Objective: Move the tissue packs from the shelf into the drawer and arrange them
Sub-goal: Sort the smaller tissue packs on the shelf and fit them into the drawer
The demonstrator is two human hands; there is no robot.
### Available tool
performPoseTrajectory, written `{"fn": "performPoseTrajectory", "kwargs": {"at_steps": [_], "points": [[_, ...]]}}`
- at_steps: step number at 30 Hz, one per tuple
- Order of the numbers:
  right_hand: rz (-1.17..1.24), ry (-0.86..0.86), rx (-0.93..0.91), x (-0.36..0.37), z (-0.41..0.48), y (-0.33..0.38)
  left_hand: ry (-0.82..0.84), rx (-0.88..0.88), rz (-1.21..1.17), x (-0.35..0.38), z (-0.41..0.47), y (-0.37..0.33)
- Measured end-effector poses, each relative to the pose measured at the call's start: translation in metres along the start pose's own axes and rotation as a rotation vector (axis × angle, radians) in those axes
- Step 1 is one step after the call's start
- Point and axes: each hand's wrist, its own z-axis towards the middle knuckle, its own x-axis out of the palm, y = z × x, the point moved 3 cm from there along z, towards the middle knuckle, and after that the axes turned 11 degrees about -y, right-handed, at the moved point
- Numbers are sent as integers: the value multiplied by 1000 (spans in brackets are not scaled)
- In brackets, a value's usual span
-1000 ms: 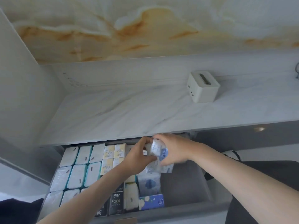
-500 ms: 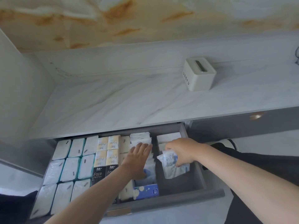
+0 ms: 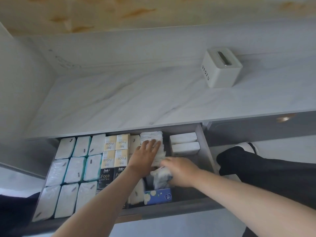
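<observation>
The open grey drawer [image 3: 204, 147] under the marble shelf [image 3: 136, 100] is filled with rows of tissue packs: white and teal packs [image 3: 75, 168] on the left, yellow and black "Face" packs [image 3: 116, 151] in the middle. My left hand [image 3: 145, 154] lies flat with straight fingers on a row of white packs [image 3: 152, 135] at the back. Just right of it, my right hand [image 3: 181, 170] grips a white and blue tissue pack [image 3: 160, 178] low in the same column. Two white packs [image 3: 183, 142] lie in the right section.
A white tissue box holder [image 3: 220, 67] stands on the shelf at the right. A blue flowered pack [image 3: 158, 196] sits at the drawer's front. A closed drawer with a brass knob [image 3: 283, 118] is to the right. My black-clad leg and shoe [image 3: 239, 156] are below it.
My right hand has carried the white and blue pack left from the right section into the middle column. My left hand slid further back onto the row of white packs.
</observation>
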Motion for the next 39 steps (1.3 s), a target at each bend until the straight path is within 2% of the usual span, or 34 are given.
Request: {"fn": "performPoseTrajectory", "kwargs": {"at_steps": [4,10,13,16,20,27,29,31,33,37,39], "points": [[48,-8,118,36,2,15,13,50,-55,3,-4,9],[432,134,329,30,6,8,177,16,-384,-3,-25,12],[542,109,414,20,1,-5,225,66,-292,-1,-35,4],[572,48,550,18,-3,-10,176,92,-116,8,-40,3],[576,202,816,30,-8,-14,107,86,27,14,-46,-5],[938,328,826,45,-4,6,80,82,27,15,-48,-7],[1044,277,918,44,-4,2,75,77,26,15,-50,-6],[1065,170,1036,42,-4,-1,95,63,55,19,-53,-8],[1102,140,1107,45,-4,3,118,38,68,25,-54,-11],[1267,222,1001,59,-3,9,201,31,-98,22,-50,-12],[1208,248,987,60,-4,3,175,20,-201,14,-48,-10]]}}
